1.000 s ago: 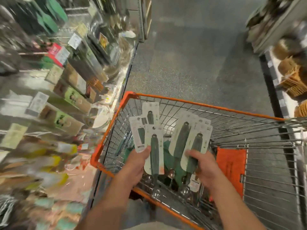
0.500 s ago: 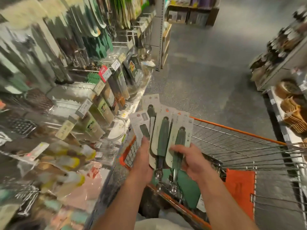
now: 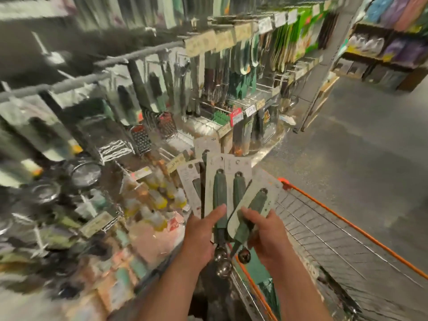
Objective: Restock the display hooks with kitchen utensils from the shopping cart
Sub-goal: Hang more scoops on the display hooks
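Both hands (image 3: 201, 232) (image 3: 264, 237) raised, gripping carded utensils (image 3: 220, 193).

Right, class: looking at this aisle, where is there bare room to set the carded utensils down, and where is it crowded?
Bare room: the grey aisle floor between the display shelving and the orange shopping cart, and the cart's wire basket on the right. Crowded: the hooks and the ledge beside the left hand, packed with goods. The right hand holds one carded scoop.
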The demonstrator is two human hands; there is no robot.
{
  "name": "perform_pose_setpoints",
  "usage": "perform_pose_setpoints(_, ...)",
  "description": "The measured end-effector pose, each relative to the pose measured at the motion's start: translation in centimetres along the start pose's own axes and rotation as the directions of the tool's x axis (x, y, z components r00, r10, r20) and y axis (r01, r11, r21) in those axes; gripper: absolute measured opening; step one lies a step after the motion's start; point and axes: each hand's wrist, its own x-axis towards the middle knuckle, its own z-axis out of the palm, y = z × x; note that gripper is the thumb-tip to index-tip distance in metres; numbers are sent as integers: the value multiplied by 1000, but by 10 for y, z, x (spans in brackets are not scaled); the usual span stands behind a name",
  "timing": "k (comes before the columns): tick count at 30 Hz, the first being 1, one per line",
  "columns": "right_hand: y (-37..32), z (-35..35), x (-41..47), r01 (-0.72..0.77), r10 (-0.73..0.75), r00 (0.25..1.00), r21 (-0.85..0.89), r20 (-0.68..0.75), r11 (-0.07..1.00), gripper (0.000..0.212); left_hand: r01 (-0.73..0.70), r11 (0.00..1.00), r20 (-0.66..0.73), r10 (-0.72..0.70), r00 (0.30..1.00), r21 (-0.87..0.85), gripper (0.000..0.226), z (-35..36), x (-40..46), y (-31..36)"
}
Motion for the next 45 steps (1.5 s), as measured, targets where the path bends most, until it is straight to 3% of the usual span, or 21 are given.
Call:
perform_pose_setpoints(2, 2, 11, 0, -22, 25, 996, -28, 91, 999, 11, -39, 999, -101, 38, 994, -11, 65, -16, -14, 3)
perform_pose_setpoints(6, 6, 38, -9, -116, 112, 945, -5, 307, 993, 26, -96, 992, -357, 59, 932, -87, 118, -56, -47, -1)
perform_pose_setpoints(9, 20, 64, -27, -160, 187, 866, -97, 464, 982, 23, -167, 973, -460, 77, 884, -158, 112, -79, -79, -7)
perform_pose_setpoints(15, 64, 106, -77, -77, 280, 764, -349, 582, 934, 29, -378, 884, -629, 133, 766, -274, 86, -126, -150, -20)
perform_pose_setpoints(18, 82, 129, -108, -30, 335, 670, -427, 662, 904, 20, -469, 835, -701, 149, 697, -288, 63, -151, -186, -20)
perform_pose_setpoints(20, 94, 145, -130, 15, 352, 622, -459, 700, 888, 24, -517, 806, -723, 171, 669, -288, 55, -169, -206, -24)
perform_pose_setpoints(23, 106, 167, -165, 64, 352, 560, -462, 750, 884, 24, -584, 757, -740, 206, 640, -293, 66, -193, -235, -24)
perform_pose_setpoints(26, 125, 195, -198, 28, 402, 476, -470, 783, 882, 25, -606, 747, -764, 214, 609, -274, 48, -224, -267, -21)
perform_pose_setpoints(34, 208, 283, -279, -44, 518, 452, -561, 727, 826, 46, -682, 708, -855, 228, 466, -182, 36, -335, -358, -5)
perform_pose_setpoints(38, 235, 325, -315, 55, 525, 438, -604, 730, 795, 63, -712, 692, -887, 251, 387, -115, 36, -385, -391, 0)
perform_pose_setpoints(42, 246, 354, -339, 90, 503, 387, -574, 773, 814, 43, -727, 679, -906, 237, 351, -104, 38, -418, -410, 7)
perform_pose_setpoints(45, 248, 372, -345, 153, 450, 445, -561, 774, 814, 31, -732, 676, -919, 230, 320, -86, 40, -438, -417, 13)
